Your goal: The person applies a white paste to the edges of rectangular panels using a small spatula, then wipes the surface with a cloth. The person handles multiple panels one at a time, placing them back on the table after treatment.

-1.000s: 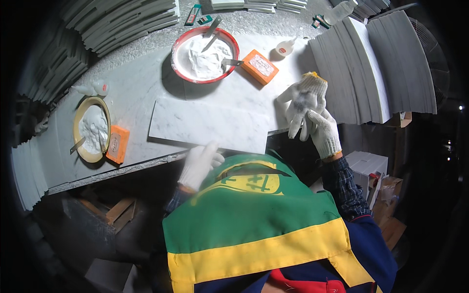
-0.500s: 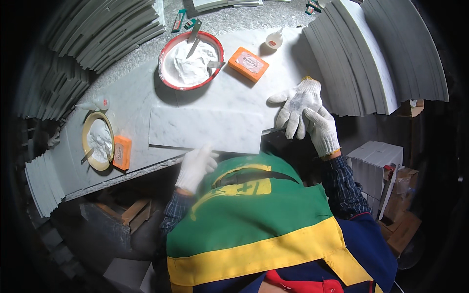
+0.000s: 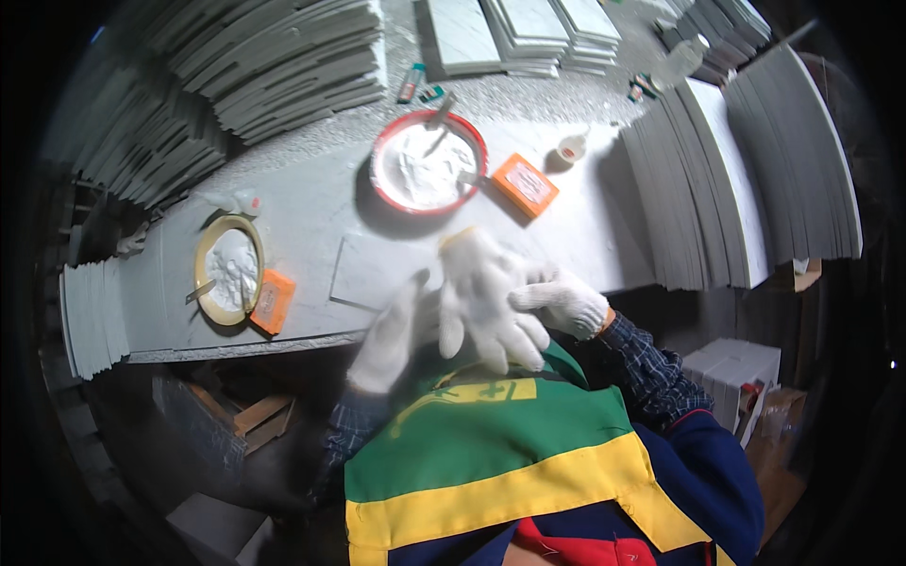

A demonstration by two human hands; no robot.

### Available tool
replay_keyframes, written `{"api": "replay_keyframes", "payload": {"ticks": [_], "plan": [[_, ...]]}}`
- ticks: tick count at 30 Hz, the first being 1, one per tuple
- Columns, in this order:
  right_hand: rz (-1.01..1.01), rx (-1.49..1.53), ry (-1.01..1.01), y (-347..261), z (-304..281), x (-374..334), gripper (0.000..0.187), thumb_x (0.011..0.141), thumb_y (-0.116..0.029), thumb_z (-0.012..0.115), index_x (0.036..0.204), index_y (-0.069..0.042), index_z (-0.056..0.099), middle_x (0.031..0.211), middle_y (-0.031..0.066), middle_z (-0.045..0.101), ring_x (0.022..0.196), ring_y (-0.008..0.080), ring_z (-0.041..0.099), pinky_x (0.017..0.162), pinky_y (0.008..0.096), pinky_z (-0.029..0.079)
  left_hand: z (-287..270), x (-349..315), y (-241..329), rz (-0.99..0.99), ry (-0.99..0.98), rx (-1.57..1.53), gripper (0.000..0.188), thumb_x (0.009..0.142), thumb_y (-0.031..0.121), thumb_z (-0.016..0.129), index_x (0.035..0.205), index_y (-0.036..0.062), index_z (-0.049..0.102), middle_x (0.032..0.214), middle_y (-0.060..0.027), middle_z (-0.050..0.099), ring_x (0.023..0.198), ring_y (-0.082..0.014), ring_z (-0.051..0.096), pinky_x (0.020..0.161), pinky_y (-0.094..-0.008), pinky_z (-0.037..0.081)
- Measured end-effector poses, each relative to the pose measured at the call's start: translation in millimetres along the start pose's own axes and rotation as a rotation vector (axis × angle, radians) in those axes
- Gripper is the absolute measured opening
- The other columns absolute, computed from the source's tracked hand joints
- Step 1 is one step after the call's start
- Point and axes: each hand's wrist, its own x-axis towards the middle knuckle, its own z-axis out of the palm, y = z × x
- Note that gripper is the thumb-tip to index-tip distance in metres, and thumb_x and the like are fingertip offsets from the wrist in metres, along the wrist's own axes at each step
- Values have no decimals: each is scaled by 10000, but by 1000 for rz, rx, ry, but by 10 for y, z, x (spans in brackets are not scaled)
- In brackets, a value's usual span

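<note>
I wear white knitted gloves on both hands. A loose white glove (image 3: 486, 300) hangs in front of me, cuff up and fingers down, above the green apron. Its right edge is pinched in my right hand (image 3: 564, 302), between thumb and fingers. Just left of it is my left hand (image 3: 389, 338), slightly blurred, thumb raised and fingers extended toward the loose glove. Whether they touch it is hard to tell. Behind the hands lies a rectangular white marble-look tile (image 3: 361, 269) on the bench, partly covered by the glove and my left hand.
A red-rimmed bowl of white paste (image 3: 429, 170) with scrapers and an orange box (image 3: 526, 186) sit beyond the hands. Left are a yellowish bowl (image 3: 229, 269) and another orange box (image 3: 274, 302). Tile stacks (image 3: 694, 179) flank the bench; a small bottle (image 3: 571, 148) stands back right.
My right hand has brought the loose glove leftward, from the tile's right side to in front of me. My left hand has risen beside it. The view has shifted, showing more of the bench's far side.
</note>
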Motion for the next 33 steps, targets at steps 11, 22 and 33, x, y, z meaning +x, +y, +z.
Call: {"api": "replay_keyframes", "payload": {"ticks": [11,22,33], "plan": [[-686,-1544,115,-1130,516,33,256,930,-199,762,1152,-72,765,827,100,741,718,235,722,699,353,574,-476,-56,309,141,544,679,471,972,5,581,1441,-37,561,1184,-109,725,944,-137,678,817,-272,548],[-793,-1706,-365,-917,1390,498,283,861,-192,796,1133,-116,769,950,111,722,882,323,705,816,430,574,-779,17,254,682,837,1419,318,927,149,718,1238,82,713,1328,-156,665,1222,-375,620,1058,-470,499],[-507,-1655,-345,-752,835,211,217,966,-233,678,1134,-116,747,996,100,711,954,301,676,850,422,561,-903,215,196,822,753,1609,173,931,176,707,1067,86,763,1086,-93,749,1047,-316,675,936,-445,518]]}}
